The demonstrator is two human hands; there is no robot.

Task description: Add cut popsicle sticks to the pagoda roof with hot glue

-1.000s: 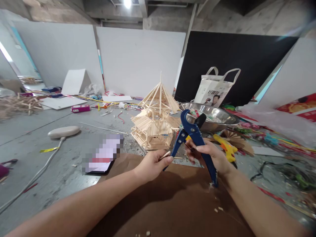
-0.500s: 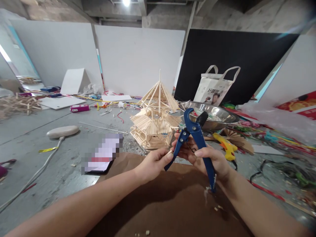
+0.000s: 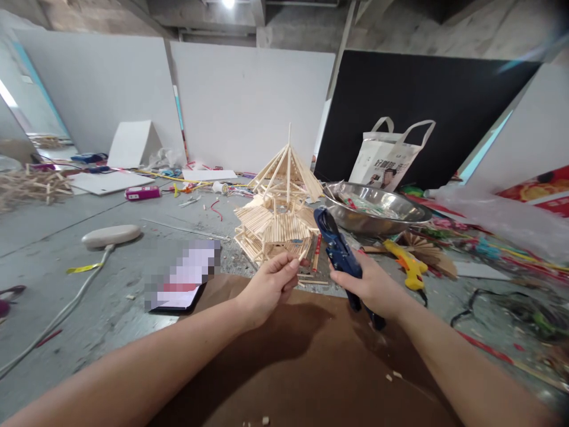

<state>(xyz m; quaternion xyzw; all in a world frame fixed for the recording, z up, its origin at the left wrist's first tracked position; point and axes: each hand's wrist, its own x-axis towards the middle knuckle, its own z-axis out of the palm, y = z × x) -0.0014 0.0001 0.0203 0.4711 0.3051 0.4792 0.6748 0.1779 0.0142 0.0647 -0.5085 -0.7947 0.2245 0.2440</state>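
A pavilion model of thin wooden sticks [image 3: 279, 213] stands on the grey floor just beyond my hands. My left hand [image 3: 268, 286] pinches a short wooden stick [image 3: 304, 253] between thumb and fingers, close to the model's base. My right hand [image 3: 372, 286] is wrapped round the handles of a blue cutter [image 3: 338, 250], which are squeezed together; its jaw points up and left toward the model. A brown board [image 3: 311, 367] lies under my forearms with small wood chips on it.
A steel bowl [image 3: 377, 213] sits right of the model, a yellow glue gun [image 3: 411, 265] in front of it, a white tote bag [image 3: 387, 155] behind. A phone [image 3: 180, 279] lies left of the board, a white cable [image 3: 66, 308] further left. Scraps litter the right side.
The cutter's handles have closed and my right hand has lowered and tilted the tool toward the model. My left hand has moved forward with the stick, nearer the model's base.
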